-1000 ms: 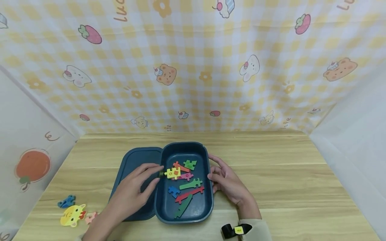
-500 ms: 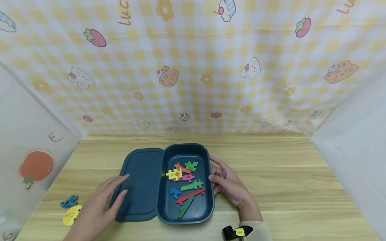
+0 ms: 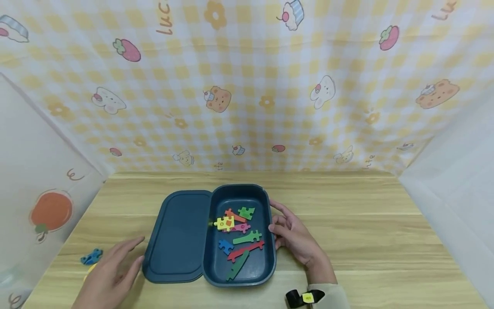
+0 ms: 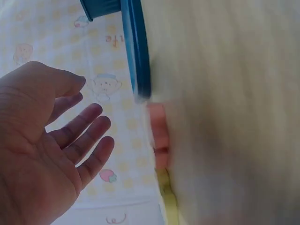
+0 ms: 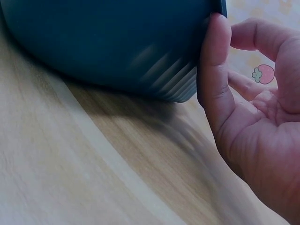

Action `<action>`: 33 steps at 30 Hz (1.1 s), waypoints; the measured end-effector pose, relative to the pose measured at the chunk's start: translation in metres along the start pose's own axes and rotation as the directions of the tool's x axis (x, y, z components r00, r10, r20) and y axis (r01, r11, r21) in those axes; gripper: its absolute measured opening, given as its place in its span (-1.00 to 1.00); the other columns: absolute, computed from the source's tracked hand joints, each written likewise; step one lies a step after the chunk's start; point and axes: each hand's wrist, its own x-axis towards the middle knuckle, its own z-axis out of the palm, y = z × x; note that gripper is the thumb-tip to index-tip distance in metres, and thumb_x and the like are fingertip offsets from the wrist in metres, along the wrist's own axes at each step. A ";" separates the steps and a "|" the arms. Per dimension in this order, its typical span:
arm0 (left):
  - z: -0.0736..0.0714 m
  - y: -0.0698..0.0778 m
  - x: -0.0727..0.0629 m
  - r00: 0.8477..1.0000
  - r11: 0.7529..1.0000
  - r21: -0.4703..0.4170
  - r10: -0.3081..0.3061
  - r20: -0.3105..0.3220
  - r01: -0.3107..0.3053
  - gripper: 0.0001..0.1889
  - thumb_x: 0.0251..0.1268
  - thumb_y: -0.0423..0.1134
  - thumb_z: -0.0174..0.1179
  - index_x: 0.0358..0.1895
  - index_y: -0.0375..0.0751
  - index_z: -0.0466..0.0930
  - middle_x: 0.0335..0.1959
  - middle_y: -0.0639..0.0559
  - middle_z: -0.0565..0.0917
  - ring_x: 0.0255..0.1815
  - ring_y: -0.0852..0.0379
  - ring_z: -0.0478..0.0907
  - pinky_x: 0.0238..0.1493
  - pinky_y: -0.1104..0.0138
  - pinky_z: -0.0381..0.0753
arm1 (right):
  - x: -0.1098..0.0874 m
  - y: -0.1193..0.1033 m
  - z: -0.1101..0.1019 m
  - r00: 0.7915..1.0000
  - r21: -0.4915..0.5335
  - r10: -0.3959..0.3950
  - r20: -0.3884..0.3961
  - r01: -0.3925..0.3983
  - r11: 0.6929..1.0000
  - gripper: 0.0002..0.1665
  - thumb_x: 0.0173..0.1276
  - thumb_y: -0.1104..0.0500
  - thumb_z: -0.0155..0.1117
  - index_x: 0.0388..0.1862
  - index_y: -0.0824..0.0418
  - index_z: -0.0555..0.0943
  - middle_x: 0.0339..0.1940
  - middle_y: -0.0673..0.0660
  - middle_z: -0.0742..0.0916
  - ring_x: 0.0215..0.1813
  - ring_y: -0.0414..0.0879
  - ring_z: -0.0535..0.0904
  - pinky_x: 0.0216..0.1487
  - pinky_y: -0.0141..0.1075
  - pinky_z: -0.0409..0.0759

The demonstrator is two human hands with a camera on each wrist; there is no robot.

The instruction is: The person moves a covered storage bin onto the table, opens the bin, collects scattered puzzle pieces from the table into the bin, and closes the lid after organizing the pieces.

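Note:
A dark blue box (image 3: 240, 281) stands on the table with several colourful puzzle pieces in it, among them a yellow one (image 3: 225, 223), a blue one (image 3: 225, 246) and a dark green strip (image 3: 238, 266). My right hand (image 3: 297, 240) touches the box's right side; its thumb rests against the outer wall just under the rim in the right wrist view. At the left, my left hand (image 3: 109, 272) hovers with loosely bent fingers and holds nothing. It partly hides a yellow animal-face piece (image 3: 89, 271). A pink piece (image 4: 159, 131) shows near the hand in the left wrist view.
The box's flat lid (image 3: 177, 236) lies against its left side. A blue piece (image 3: 91, 256) sits at the far left of the wooden table (image 3: 366, 240). Behind the table hangs a yellow checked cloth (image 3: 262, 124).
My left hand has moved away from the box's left edge, across the lid, to the pieces at the far left. My right hand has stayed at the box.

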 end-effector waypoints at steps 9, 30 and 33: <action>0.002 -0.021 -0.011 0.999 0.997 0.060 -0.040 0.025 0.038 -0.45 0.25 -0.15 0.55 0.25 -0.34 0.67 0.10 -0.27 0.70 0.03 -0.29 0.67 -0.40 0.39 0.58 | 0.002 0.002 0.001 1.000 -0.004 0.004 -0.004 -0.004 1.000 -0.09 0.57 0.25 0.27 0.75 -0.02 0.08 -0.09 0.03 0.69 -0.37 -0.21 0.68 -0.40 -0.36 0.75; 0.002 -0.027 -0.010 0.981 0.991 0.108 -0.092 0.168 0.074 -0.51 0.42 -0.03 0.41 0.26 -0.26 0.69 0.17 -0.24 0.71 0.16 -0.36 0.65 0.03 -0.24 0.69 | 0.001 0.002 -0.001 1.000 0.003 0.000 0.003 0.000 1.000 -0.08 0.57 0.26 0.26 0.75 0.01 0.07 -0.09 0.03 0.70 -0.38 -0.22 0.68 -0.40 -0.36 0.75; 0.000 -0.034 -0.012 0.995 0.989 0.140 -0.061 0.085 0.048 -0.59 0.34 -0.12 0.47 0.17 -0.23 0.75 0.06 -0.22 0.75 0.03 -0.31 0.69 -0.12 -0.19 0.71 | 0.001 0.001 -0.001 1.000 0.004 -0.001 -0.001 0.001 1.000 -0.09 0.57 0.27 0.24 0.75 0.01 0.07 -0.09 0.03 0.70 -0.37 -0.22 0.69 -0.40 -0.36 0.75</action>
